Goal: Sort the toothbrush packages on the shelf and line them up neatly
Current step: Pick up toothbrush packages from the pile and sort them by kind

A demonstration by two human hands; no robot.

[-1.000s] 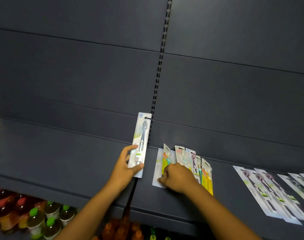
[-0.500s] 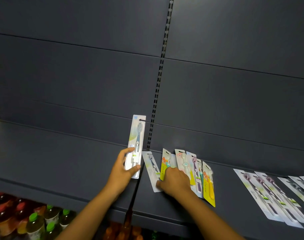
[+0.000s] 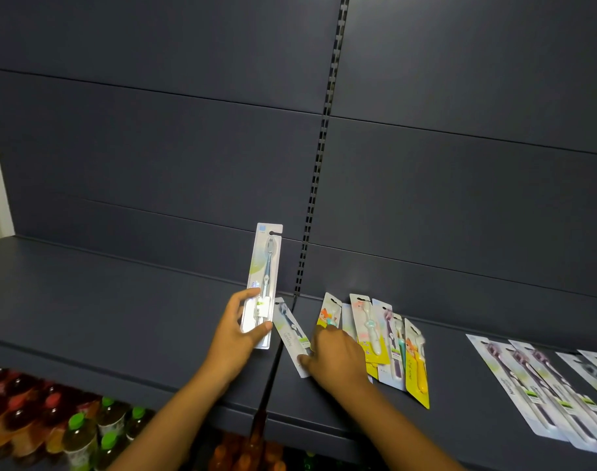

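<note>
Dim, even light; wide-angle edge distortion.

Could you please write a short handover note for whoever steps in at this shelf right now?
Left hand: grips a long white toothbrush package, held upright above the shelf.
Right hand: fingers on a slanted white package lying flat; whether it has a grip I cannot tell.
Beside it: a loosely overlapped fan of colourful kids' packages.
Far right: a white package row, overlapping and fairly even.
Left: place both white packages, straighten the kids' fan.
</note>
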